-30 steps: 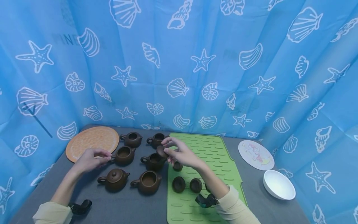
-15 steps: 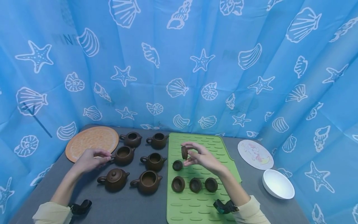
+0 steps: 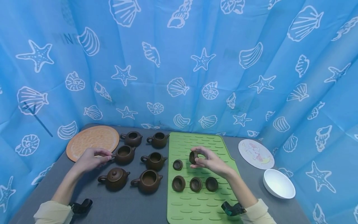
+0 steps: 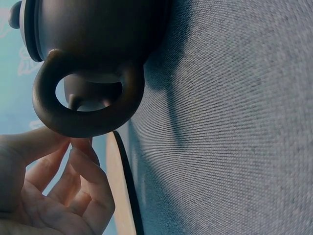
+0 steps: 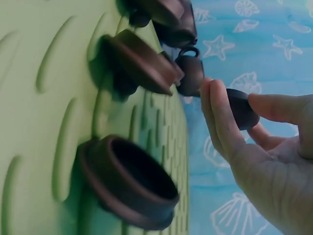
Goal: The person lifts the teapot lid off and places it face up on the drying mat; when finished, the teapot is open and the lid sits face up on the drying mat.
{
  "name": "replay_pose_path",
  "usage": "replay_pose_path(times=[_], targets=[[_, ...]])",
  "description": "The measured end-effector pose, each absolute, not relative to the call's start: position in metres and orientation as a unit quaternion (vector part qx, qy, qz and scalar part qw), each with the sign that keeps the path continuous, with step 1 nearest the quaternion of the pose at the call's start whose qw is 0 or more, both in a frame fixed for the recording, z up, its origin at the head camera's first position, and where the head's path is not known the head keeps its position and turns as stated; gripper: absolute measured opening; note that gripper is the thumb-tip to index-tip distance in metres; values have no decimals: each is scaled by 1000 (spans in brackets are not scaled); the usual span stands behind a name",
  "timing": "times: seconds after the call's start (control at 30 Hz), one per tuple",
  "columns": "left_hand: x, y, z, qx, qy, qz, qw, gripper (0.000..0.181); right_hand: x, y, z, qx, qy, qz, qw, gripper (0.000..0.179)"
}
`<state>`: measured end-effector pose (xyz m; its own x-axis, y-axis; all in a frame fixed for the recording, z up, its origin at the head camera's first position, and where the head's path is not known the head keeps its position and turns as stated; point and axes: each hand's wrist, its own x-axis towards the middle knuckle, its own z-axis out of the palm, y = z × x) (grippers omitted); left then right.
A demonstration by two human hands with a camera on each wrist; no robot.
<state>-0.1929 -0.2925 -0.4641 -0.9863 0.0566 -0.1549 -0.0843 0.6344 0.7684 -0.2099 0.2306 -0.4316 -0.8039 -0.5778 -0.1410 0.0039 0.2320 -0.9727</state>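
Observation:
My left hand (image 3: pixel 92 160) pinches the handle of a lidless brown teapot (image 3: pixel 124 155) in the head view. In the left wrist view its fingers show behind the handle of the lidded teapot (image 4: pixel 98 29). Over the green mat, my right hand (image 3: pixel 209 161) holds a small brown teapot lid (image 3: pixel 193 157) on edge between thumb and fingers. The right wrist view shows the same lid (image 5: pixel 242 108) pinched clear of the mat. Several other lids, such as one lid (image 3: pixel 178 184), lie upside down on the mat, hollow side up.
Further lidless teapots (image 3: pixel 153 161) stand in two columns on the grey cloth (image 3: pixel 120 208), left of the green mat (image 3: pixel 193 211). An orange round placemat (image 3: pixel 93 140) lies at back left. At right are a pale printed round mat (image 3: pixel 253 152) and a white bowl (image 3: pixel 279 183).
My right hand has carried the lid from over the middle right teapot rightward onto the mat's area, turning it from tilted to on edge. The left hand stays at the teapot handle.

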Motion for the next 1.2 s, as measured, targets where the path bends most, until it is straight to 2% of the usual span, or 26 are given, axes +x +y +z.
replay_pose_path(times=[0.23, 0.5, 1.2], targets=[[-193, -293, -464, -3, 899, 431, 78, 30, -220, 241, -444, -179, 741, -590, 267, 62], [-195, -292, -463, -6, 899, 431, 79, 31, -224, 242, -450, -218, 772, -528, 279, 55], [-192, -291, -464, -8, 897, 434, 82, 30, -224, 238, -456, -244, 805, -467, 273, 56]])
